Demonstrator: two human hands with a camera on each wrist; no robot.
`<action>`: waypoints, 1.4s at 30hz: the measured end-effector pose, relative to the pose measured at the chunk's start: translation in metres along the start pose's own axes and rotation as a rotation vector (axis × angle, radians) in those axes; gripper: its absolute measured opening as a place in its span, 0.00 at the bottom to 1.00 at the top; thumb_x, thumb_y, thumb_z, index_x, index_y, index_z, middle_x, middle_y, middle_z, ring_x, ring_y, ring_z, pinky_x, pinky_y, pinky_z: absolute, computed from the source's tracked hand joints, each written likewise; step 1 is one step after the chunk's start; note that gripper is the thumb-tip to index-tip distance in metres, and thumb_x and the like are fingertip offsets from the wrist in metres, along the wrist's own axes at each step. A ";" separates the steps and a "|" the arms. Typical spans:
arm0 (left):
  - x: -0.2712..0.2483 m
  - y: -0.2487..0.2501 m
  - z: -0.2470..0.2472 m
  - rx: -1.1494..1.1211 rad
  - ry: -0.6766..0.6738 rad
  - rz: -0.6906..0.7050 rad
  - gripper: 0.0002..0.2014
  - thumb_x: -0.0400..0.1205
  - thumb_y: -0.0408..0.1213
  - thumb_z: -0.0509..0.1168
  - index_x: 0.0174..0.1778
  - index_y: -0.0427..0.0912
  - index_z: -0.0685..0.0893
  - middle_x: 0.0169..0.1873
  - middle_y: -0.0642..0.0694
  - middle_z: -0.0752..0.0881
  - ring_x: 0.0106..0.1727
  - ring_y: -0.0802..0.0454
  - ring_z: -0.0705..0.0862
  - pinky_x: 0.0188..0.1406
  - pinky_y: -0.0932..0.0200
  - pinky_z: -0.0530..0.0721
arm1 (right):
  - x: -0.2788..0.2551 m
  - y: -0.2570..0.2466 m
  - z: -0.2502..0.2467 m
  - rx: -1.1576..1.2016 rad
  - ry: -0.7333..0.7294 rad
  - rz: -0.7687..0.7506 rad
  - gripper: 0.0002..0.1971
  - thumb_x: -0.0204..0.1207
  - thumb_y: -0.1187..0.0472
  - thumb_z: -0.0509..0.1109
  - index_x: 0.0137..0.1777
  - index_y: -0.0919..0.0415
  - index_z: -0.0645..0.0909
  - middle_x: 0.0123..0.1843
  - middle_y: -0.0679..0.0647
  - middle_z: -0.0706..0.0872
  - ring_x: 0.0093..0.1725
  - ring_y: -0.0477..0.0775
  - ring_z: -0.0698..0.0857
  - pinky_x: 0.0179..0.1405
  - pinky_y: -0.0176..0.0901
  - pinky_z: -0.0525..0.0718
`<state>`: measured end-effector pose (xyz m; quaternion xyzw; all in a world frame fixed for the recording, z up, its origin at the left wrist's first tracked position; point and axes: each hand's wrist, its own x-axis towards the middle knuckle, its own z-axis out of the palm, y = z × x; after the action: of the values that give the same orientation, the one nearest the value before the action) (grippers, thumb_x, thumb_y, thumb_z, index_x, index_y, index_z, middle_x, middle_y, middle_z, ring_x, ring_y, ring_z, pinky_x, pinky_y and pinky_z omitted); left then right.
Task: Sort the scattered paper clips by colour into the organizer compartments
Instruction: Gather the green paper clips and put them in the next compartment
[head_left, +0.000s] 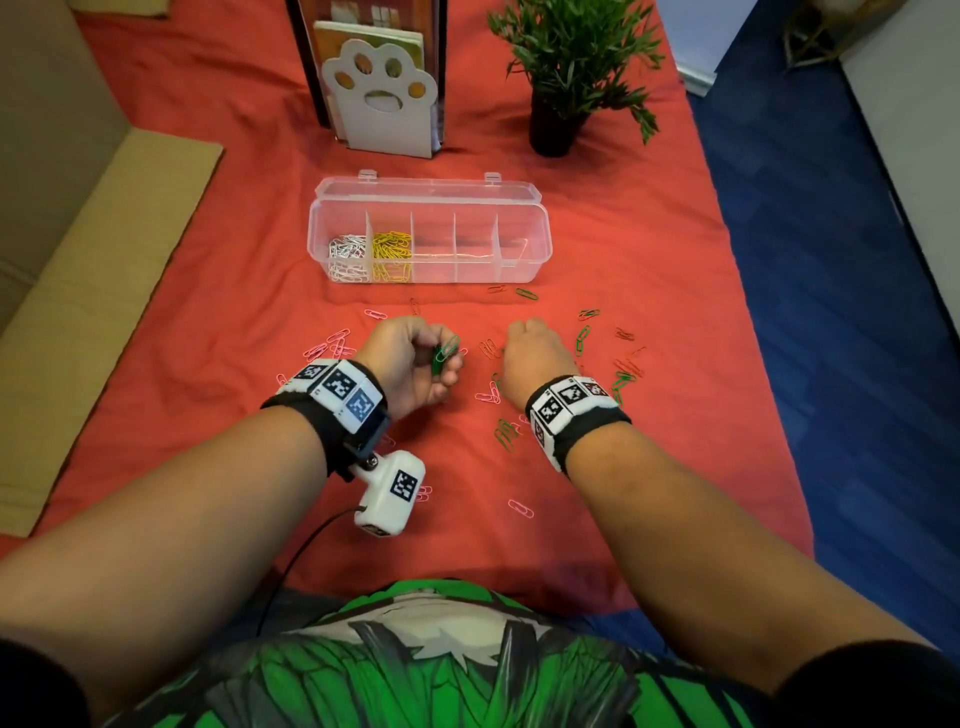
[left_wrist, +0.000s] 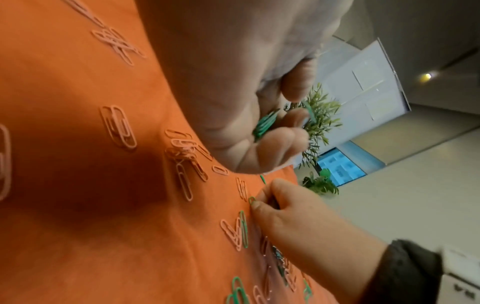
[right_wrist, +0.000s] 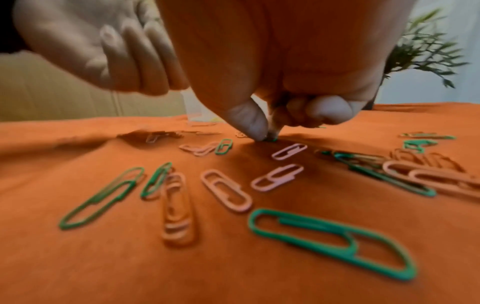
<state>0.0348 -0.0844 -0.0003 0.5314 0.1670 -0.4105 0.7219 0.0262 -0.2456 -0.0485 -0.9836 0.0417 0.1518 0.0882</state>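
Note:
A clear organizer (head_left: 524, 260) stands open on the red cloth, with white clips (head_left: 345, 257) in its leftmost compartment and yellow clips (head_left: 392, 254) in the one beside it. My left hand (head_left: 415, 364) is cupped palm-up and grips a bunch of green clips (head_left: 444, 356) (left_wrist: 265, 125). My right hand (head_left: 535, 358) (right_wrist: 262, 131) reaches down to the cloth, thumb and forefinger pinching a green clip (right_wrist: 271, 140) (left_wrist: 252, 200) that lies on it. Pink, green and red clips (head_left: 504, 431) are scattered around both hands.
A paw-shaped file holder (head_left: 382, 104) and a potted plant (head_left: 571, 67) stand behind the organizer. Cardboard (head_left: 104, 291) lies along the left edge. The cloth's right edge drops to blue floor (head_left: 831, 312). More pink clips (head_left: 332, 343) lie left of my left hand.

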 end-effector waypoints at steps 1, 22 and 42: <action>0.001 0.000 -0.001 -0.032 -0.007 0.001 0.06 0.63 0.38 0.52 0.28 0.42 0.74 0.23 0.45 0.79 0.21 0.52 0.75 0.22 0.67 0.70 | 0.000 0.000 -0.001 -0.006 -0.017 0.001 0.16 0.76 0.66 0.56 0.63 0.66 0.71 0.64 0.64 0.75 0.64 0.67 0.76 0.62 0.56 0.77; 0.035 -0.025 0.031 1.520 0.159 0.472 0.16 0.79 0.39 0.66 0.63 0.49 0.84 0.58 0.41 0.87 0.58 0.43 0.83 0.57 0.61 0.75 | -0.069 0.019 0.009 0.363 -0.143 -0.004 0.05 0.70 0.61 0.67 0.44 0.60 0.79 0.47 0.61 0.82 0.47 0.60 0.81 0.52 0.49 0.82; 0.006 -0.004 0.013 0.001 -0.120 0.079 0.04 0.56 0.36 0.50 0.24 0.41 0.68 0.21 0.45 0.69 0.20 0.53 0.64 0.22 0.67 0.59 | -0.061 0.042 -0.026 1.688 -0.209 0.366 0.08 0.69 0.64 0.52 0.32 0.57 0.70 0.29 0.53 0.72 0.20 0.45 0.66 0.20 0.36 0.59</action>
<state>0.0331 -0.0992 -0.0018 0.5124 0.1022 -0.4130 0.7460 -0.0291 -0.2881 -0.0125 -0.5483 0.2893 0.1716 0.7656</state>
